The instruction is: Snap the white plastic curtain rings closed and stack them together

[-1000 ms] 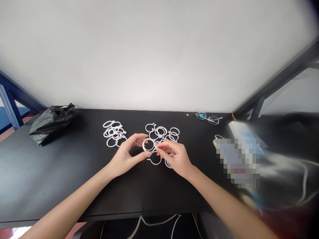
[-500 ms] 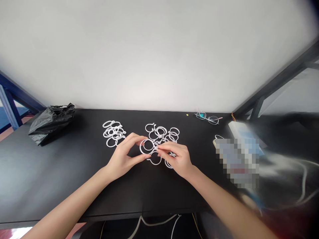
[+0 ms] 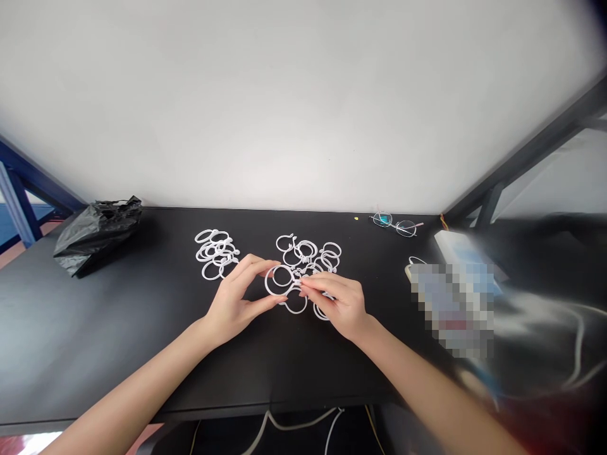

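Note:
Between my two hands is a white plastic ring [image 3: 266, 282] with a small clasp at its right side. My left hand [image 3: 236, 299] grips the ring's left part, thumb below and fingers above. At the clasp, my right hand [image 3: 337, 304] pinches with thumb and fingertips, which partly hide it. Beneath and behind my hands lies a loose pile of similar white rings [image 3: 331, 248], some open at their clasps. Another cluster of white rings [image 3: 212, 253] rests on the black table to the left, beyond my left hand.
A crumpled black plastic bag [image 3: 97, 234] sits at the table's far left. Eyeglasses [image 3: 394, 224] lie near the wall. To the right are a white box [image 3: 455, 243], a blurred-out object and pale cables [image 3: 579, 341]. The black table's [image 3: 279, 379] front edge runs below my hands.
Both hands stay almost in place on the ring. My right fingers have shifted very slightly to the right at the clasp. The two ring piles look the same.

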Demonstrator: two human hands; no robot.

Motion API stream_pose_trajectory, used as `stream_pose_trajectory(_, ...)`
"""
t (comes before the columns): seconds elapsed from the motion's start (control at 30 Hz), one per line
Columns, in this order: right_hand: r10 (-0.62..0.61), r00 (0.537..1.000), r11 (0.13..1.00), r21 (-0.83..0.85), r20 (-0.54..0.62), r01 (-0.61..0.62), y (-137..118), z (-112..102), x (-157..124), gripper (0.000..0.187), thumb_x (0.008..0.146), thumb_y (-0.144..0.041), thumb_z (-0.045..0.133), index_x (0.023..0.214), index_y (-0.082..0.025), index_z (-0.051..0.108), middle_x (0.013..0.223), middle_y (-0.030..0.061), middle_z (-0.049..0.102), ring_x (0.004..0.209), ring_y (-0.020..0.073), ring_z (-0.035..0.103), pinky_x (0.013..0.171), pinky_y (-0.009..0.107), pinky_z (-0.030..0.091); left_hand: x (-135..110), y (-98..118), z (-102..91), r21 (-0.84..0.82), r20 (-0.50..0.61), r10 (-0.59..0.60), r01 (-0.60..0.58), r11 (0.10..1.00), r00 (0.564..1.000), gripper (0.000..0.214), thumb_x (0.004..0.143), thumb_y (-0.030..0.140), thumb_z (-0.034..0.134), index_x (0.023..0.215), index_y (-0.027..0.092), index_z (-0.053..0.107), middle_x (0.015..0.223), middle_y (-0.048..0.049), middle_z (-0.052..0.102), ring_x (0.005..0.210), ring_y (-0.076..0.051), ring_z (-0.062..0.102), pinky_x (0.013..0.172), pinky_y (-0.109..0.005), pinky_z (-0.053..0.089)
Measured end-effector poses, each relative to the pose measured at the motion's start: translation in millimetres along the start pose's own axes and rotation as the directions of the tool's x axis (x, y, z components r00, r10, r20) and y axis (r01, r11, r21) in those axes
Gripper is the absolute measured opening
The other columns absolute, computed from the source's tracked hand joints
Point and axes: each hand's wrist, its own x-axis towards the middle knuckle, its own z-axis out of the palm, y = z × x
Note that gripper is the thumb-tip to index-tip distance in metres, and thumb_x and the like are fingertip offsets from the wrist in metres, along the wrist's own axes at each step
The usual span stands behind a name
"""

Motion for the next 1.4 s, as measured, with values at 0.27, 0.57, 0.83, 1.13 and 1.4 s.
stream_pose_trajectory(0.27, 0.017, 1.000, 1.000, -0.026, -0.007, -0.017, -1.2, 1.0, -1.7, 0.021, 0.091, -0.009, 0.063, 0.105, -0.021, 0.072, 0.081, 0.0036, 0.078, 0.072, 0.0167, 0.076, 0.064, 0.027, 0.064, -2.3, -0.8, 2.3, -0.004, -0.005, -0.017, 0.017, 1.000, 1.000, 0.036, 0.087, 0.032, 0.071, 0.118, 0.021, 0.057, 0.093, -0.0028, 0.059, 0.085, -0.017, 0.058, 0.079, -0.031, 0.050)
stream_pose_trajectory(0.57, 0.041, 0.999, 0.999, -0.007, -0.027, -0.041, -2.6, 3.8, -2.5, 0.020, 0.090, -0.008, 0.063, 0.103, -0.020, 0.073, 0.081, 0.0041, 0.079, 0.072, 0.0170, 0.076, 0.063, 0.026, 0.064, -3.2, 0.2, 2.4, -0.041, 0.014, -0.053, 0.054, 0.998, 0.998, 0.033, 0.088, 0.029, 0.070, 0.117, 0.021, 0.058, 0.094, -0.0027, 0.059, 0.087, -0.017, 0.058, 0.081, -0.030, 0.049)
stream_pose_trajectory(0.83, 0.088, 0.996, 0.996, -0.011, -0.034, -0.089, -4.4, 6.0, -3.5, 0.018, 0.092, -0.012, 0.061, 0.099, -0.022, 0.074, 0.080, 0.0034, 0.079, 0.070, 0.0175, 0.076, 0.063, 0.027, 0.064, -2.2, 2.9, 2.2, -0.053, 0.046, -0.073, 0.075, 0.996, 0.996, 0.030, 0.089, 0.028, 0.068, 0.117, 0.021, 0.057, 0.095, -0.0030, 0.059, 0.088, -0.017, 0.058, 0.082, -0.030, 0.048)
stream_pose_trajectory(1.13, 0.053, 0.992, 0.998, -0.038, -0.113, -0.057, -0.2, 0.4, 3.8, 0.020, 0.086, -0.008, 0.066, 0.100, -0.020, 0.074, 0.085, 0.0060, 0.077, 0.066, 0.0159, 0.071, 0.058, 0.028, 0.062, 14.0, -22.7, -42.4, 0.213, -0.143, -0.276, 0.302, 0.929, 0.950, 0.033, 0.086, 0.047, 0.066, 0.107, 0.022, 0.065, 0.103, -0.0062, 0.065, 0.094, -0.023, 0.062, 0.088, -0.037, 0.049)
stream_pose_trajectory(1.4, 0.018, 0.999, 0.997, -0.075, -0.047, -0.022, -0.5, 4.8, -0.1, 0.014, 0.088, -0.012, 0.064, 0.097, -0.020, 0.072, 0.079, 0.0046, 0.075, 0.061, 0.0132, 0.068, 0.053, 0.025, 0.060, 1.1, -67.5, -70.9, 0.632, -0.047, -0.585, 0.477, 0.610, 0.810, 0.053, 0.085, 0.060, 0.053, 0.121, 0.024, 0.068, 0.120, -0.0154, 0.062, 0.115, -0.042, 0.053, 0.097, -0.058, 0.042)
